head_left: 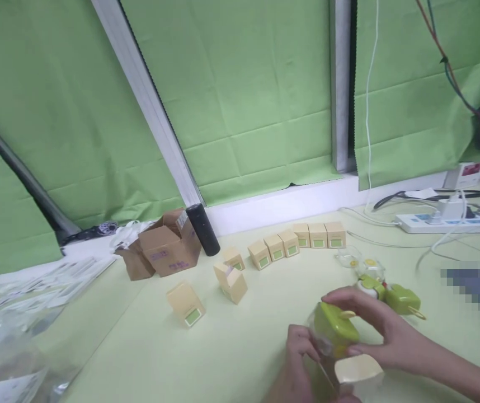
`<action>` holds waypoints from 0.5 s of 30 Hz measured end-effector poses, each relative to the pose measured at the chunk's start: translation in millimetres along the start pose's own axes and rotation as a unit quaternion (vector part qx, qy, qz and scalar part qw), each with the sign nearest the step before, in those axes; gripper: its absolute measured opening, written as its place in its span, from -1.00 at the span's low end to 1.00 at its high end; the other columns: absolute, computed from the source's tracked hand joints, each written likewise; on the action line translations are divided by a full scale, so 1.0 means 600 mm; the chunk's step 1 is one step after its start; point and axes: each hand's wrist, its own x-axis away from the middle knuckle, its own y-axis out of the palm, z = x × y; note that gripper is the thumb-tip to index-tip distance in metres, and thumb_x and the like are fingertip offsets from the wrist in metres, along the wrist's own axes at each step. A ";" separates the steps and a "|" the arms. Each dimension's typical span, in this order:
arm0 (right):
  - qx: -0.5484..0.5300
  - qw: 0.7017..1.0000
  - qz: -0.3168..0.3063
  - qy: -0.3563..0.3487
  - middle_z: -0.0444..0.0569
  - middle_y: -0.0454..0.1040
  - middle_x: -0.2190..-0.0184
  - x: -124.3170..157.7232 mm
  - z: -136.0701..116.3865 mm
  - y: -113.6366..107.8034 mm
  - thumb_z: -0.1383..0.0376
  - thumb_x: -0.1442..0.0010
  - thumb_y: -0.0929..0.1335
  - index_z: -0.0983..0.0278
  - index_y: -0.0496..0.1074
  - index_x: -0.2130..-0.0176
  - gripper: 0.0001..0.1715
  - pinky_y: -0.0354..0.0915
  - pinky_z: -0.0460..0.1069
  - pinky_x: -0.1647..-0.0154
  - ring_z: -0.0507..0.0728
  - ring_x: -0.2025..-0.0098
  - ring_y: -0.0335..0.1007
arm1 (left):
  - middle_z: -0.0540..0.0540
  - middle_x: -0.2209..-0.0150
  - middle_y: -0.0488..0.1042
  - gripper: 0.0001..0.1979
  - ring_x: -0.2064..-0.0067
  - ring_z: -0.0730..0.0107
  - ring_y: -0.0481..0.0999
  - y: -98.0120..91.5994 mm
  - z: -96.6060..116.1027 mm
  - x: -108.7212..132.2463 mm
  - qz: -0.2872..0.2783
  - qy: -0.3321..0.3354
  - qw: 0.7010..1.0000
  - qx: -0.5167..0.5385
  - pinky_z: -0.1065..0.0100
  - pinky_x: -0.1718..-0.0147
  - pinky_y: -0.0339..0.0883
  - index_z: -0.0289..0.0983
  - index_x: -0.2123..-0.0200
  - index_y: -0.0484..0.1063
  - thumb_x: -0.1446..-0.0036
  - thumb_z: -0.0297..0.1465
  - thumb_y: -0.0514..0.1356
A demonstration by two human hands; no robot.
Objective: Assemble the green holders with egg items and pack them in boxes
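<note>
Perhaps the likeliest trouble was a slip: your right hand had the green case between fingertips and thumb rather than in the palm, so its smooth-looking, rounded surface could have turned or slid out of that pinch. The clear plastic beside the case could also have snagged on the cream carton just below, and a hard push against that raised flap might have creased it. Reaching too far to the right could have knocked the second green case or the clear covers, which lay near your wrist and knuckles.

As for the fingers, those of your right hand were parted only by the width of the green case, the index along its top edge and the thumb low on its near side, by the carton's flap. The case sat above the table, between your two hands, tilted, its yellow loop upward. Your left hand was curled, seemingly closed around the carton's side, with its knuckles close to the plastic; you could not tell from this view how firmly it gripped.
</note>
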 end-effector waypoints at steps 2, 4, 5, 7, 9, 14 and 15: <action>0.059 0.997 -0.055 -0.014 -0.04 0.40 0.08 -0.001 -0.014 -0.009 0.28 -0.02 0.47 0.04 0.33 -0.03 -0.43 0.30 0.13 -0.01 0.25 0.02 0.35 | -0.02 0.29 0.18 -0.36 0.30 0.33 0.31 -0.004 -0.006 0.003 0.053 0.034 0.998 0.002 0.35 0.37 0.28 -0.15 0.21 0.11 0.31 -0.39 0.44; 0.088 0.989 -0.116 -0.019 -0.05 0.42 0.13 -0.005 -0.032 -0.015 0.27 -0.06 0.45 0.03 0.34 -0.04 -0.45 0.28 0.13 -0.02 0.24 0.02 0.33 | -0.04 0.27 0.18 -0.36 0.25 0.29 0.32 -0.010 -0.003 0.000 0.067 0.069 0.995 -0.009 0.34 0.34 0.30 -0.14 0.15 0.12 0.29 -0.38 0.40; 0.090 0.985 -0.144 -0.014 -0.06 0.41 0.12 -0.007 -0.041 -0.017 0.26 -0.08 0.44 0.02 0.34 -0.05 -0.47 0.26 0.13 -0.04 0.23 0.00 0.31 | -0.06 0.25 0.20 -0.38 0.21 0.26 0.33 -0.012 0.001 -0.001 0.061 0.075 0.995 -0.018 0.31 0.30 0.32 -0.14 0.11 0.14 0.24 -0.37 0.38; 0.081 0.980 -0.181 0.018 -0.07 0.38 0.09 -0.012 -0.056 -0.016 0.24 -0.13 0.41 0.01 0.35 -0.06 -0.52 0.23 0.11 -0.08 0.21 -0.03 0.29 | -0.11 0.16 0.24 -0.48 0.13 0.23 0.36 -0.015 0.011 -0.003 0.038 0.072 0.996 -0.036 0.27 0.20 0.35 -0.12 0.05 0.19 0.08 -0.35 0.31; 0.065 0.976 -0.204 0.052 -0.07 0.34 0.06 -0.015 -0.066 -0.014 0.23 -0.16 0.39 0.02 0.39 -0.03 -0.59 0.22 0.10 -0.09 0.19 -0.03 0.30 | -0.15 0.07 0.26 -0.57 0.06 0.22 0.38 -0.016 0.019 -0.003 0.020 0.082 0.995 -0.059 0.26 0.13 0.36 -0.08 -0.01 0.22 -0.07 -0.35 0.23; 0.005 0.989 -0.136 0.050 -0.08 0.38 0.16 -0.010 -0.052 -0.014 0.23 -0.19 0.36 0.10 0.40 0.10 -0.77 0.28 0.08 -0.04 0.15 0.05 0.35 | -0.18 0.08 0.34 -0.66 0.07 0.18 0.44 -0.023 0.030 -0.002 0.012 0.088 0.993 -0.077 0.25 0.14 0.40 -0.11 0.06 0.37 -0.06 -0.27 0.27; -0.002 0.991 -0.124 0.049 -0.07 0.40 0.18 -0.007 -0.044 -0.015 0.21 -0.20 0.34 0.11 0.42 0.14 -0.81 0.28 0.09 -0.03 0.16 0.06 0.36 | -0.17 0.13 0.38 -0.67 0.09 0.17 0.44 -0.025 0.033 -0.002 -0.011 0.063 0.996 -0.070 0.23 0.12 0.39 -0.13 0.10 0.41 -0.04 -0.25 0.28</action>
